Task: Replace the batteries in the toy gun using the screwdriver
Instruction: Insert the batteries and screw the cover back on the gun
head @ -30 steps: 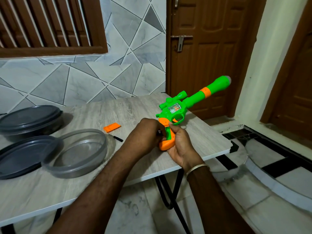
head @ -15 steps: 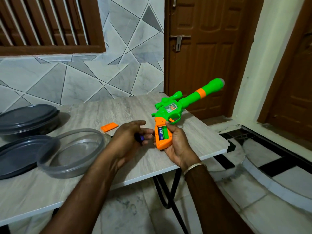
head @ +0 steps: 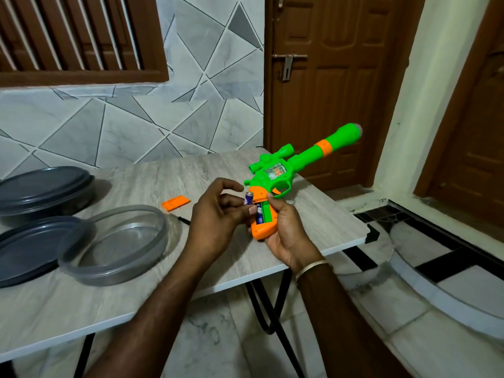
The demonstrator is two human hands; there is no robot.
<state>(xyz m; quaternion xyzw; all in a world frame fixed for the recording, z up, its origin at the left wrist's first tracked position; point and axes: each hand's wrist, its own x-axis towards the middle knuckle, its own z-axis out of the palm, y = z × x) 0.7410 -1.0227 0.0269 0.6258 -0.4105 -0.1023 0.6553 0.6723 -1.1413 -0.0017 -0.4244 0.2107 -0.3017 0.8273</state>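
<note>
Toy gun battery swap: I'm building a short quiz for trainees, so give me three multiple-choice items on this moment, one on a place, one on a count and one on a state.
1. Where is the orange battery cover? A on the table; B screwed onto the grip; C in a bowl.
2. How many batteries sit in the toy gun compartment? A none; B one; C three.
3. What is the left hand doing? A lying flat; B gripping a screwdriver; C pinching a battery.

Answers: A, the cover lies on the tabletop, apart from the gun. B, one blue cell fills a slot and the other slot shows bare green. C, its fingers hold the battery beside the grip, which the right hand holds.
</note>
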